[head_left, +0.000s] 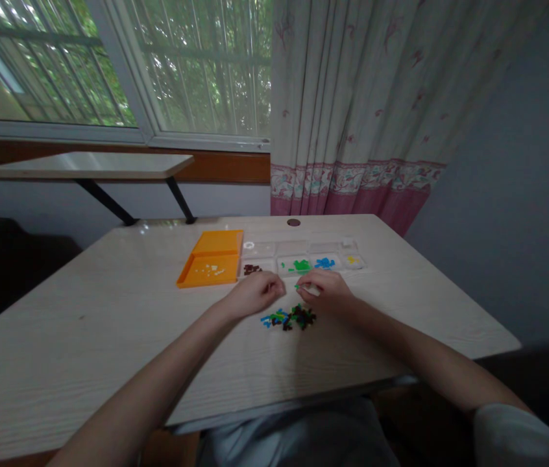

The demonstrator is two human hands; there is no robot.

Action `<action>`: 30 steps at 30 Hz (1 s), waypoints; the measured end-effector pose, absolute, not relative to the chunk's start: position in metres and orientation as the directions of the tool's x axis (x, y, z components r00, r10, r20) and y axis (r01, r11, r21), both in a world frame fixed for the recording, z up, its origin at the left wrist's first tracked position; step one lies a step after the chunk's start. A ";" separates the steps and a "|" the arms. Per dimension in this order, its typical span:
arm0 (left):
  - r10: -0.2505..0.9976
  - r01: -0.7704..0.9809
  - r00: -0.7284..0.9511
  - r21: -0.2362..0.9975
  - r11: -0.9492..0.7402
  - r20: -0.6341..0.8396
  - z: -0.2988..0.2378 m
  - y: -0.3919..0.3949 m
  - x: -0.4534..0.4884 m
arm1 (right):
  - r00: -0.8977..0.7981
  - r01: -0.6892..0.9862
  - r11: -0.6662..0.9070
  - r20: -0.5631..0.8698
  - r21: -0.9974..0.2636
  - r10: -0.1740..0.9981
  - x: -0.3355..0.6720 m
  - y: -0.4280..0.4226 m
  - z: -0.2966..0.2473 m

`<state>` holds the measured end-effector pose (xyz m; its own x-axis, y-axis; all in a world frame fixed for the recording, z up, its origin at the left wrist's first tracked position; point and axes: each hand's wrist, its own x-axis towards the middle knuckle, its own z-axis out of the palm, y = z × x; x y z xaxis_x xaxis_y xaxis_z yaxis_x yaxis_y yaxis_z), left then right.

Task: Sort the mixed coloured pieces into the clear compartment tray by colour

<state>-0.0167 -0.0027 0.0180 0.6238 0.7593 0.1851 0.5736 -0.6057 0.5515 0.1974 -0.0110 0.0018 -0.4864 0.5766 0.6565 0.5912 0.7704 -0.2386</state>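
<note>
My right hand (pixel 327 292) pinches a small green piece (pixel 297 287) between thumb and fingertip, just in front of the clear divided tray (pixel 277 272). My left hand (pixel 257 293) is beside it with its fingers curled closed; whatever they hold, if anything, is hidden. Below both hands lies a mixed pile of small plastic pieces (pixel 298 316), dark brown, green, blue and yellow. In the tray's near compartments are brown pieces (pixel 252 268), green pieces (pixel 300 265), blue pieces (pixel 324 263) and a few yellow pieces (pixel 351 259).
Left of the tray an orange case (pixel 216 242) lies open with small white pieces (pixel 212 269) in its near half. Behind it, a raised shelf (pixel 94 166) stands on black legs. The wooden table (pixel 109 337) reaches a window and a curtain (pixel 347 117).
</note>
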 end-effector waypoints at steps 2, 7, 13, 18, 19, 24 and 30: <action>0.753 0.599 0.650 0.537 -0.594 0.108 0.015 -0.002 -0.019 | -0.464 0.599 0.767 0.680 -0.232 0.568 0.201 -0.009 0.005; 0.752 0.639 0.659 0.505 -0.580 0.030 0.013 -0.003 -0.019 | -0.448 0.599 0.780 0.732 -0.181 0.514 0.207 -0.007 0.013; 0.752 0.661 0.659 0.471 -0.584 0.009 0.014 -0.003 -0.019 | -0.408 0.619 0.779 0.808 -0.097 0.425 0.208 -0.008 0.022; 0.775 0.690 0.631 0.439 -0.576 0.025 0.014 -0.001 -0.021 | -0.365 0.614 0.787 0.862 -0.062 0.352 0.213 -0.007 0.026; 0.777 0.692 0.629 0.434 -0.577 0.029 0.014 -0.001 -0.021 | -0.358 0.615 0.787 0.868 -0.059 0.344 0.214 -0.006 0.025; 0.740 0.660 0.672 0.427 -0.618 0.033 0.015 0.000 -0.024 | -0.341 0.634 0.771 0.876 -0.052 0.340 0.219 -0.003 0.024; 0.687 0.616 0.725 0.402 -0.677 0.048 0.017 -0.001 -0.024 | -0.320 0.647 0.761 0.893 -0.037 0.316 0.220 -0.001 0.024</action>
